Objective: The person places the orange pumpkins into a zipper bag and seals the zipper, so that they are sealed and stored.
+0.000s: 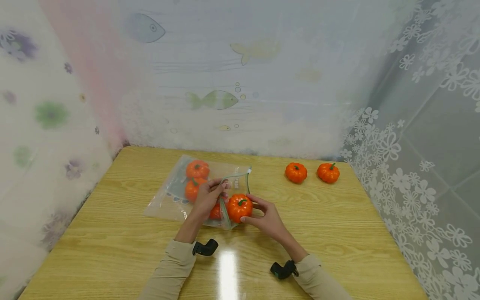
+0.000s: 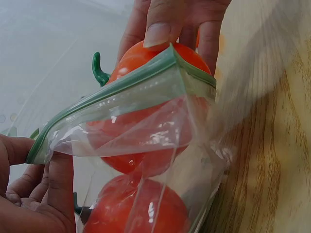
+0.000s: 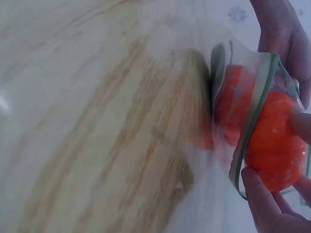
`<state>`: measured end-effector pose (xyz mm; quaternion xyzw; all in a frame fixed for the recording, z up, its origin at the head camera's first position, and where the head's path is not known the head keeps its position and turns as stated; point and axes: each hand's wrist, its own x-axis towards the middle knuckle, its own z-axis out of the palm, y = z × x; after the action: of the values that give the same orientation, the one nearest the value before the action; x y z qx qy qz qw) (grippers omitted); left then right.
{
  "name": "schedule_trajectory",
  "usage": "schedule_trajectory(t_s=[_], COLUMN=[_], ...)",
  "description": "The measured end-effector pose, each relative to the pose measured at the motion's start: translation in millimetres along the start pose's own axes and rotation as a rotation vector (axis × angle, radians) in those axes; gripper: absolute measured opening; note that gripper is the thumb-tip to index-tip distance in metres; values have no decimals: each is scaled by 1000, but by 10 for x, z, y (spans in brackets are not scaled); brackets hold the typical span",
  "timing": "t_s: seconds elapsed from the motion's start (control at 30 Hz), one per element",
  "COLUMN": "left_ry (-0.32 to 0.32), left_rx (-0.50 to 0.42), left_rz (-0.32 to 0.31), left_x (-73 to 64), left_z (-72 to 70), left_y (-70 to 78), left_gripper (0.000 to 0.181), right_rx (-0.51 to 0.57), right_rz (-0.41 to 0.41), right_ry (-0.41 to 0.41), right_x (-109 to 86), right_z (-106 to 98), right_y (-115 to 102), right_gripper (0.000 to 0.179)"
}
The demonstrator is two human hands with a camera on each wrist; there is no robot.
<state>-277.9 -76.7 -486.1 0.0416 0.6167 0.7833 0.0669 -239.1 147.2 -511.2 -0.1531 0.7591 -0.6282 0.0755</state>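
A clear zip bag [image 1: 165, 204] with a green zip edge lies on the table, several small orange pumpkins inside it, among them one pumpkin [image 1: 197, 169] at its far end. My left hand [image 1: 207, 196] pinches the green edge of the bag's mouth between thumb and fingers. At that mouth my right hand [image 1: 267, 216] holds another pumpkin [image 1: 240, 208] with a green stem, thumb on the near side and fingers on the far side. In the left wrist view this pumpkin [image 2: 141, 58] is partly behind the green zip strip [image 2: 112, 90], with a second pumpkin [image 2: 138, 208] deeper in the bag.
Two more pumpkins stand at the back right of the wooden table [image 1: 337, 233], a left one [image 1: 296, 172] and a right one [image 1: 328, 172]. Curtains printed with fish and flowers [image 1: 262, 125] hang along the back and sides.
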Motion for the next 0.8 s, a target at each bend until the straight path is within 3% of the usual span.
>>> schedule_trajectory(t_s=[0.43, 0.8], left_ry=[14, -22], left_rx=[17, -8], left_rz=[-1, -21], left_x=[21, 9], left_z=[-3, 3], left_y=[-2, 28], left_gripper=[30, 33], right_rx=[-85, -107], right_rz=[-27, -40], right_ry=[-9, -69], right_x=[113, 207], right_z=[169, 275], right_y=[-49, -148], right_gripper=[69, 73])
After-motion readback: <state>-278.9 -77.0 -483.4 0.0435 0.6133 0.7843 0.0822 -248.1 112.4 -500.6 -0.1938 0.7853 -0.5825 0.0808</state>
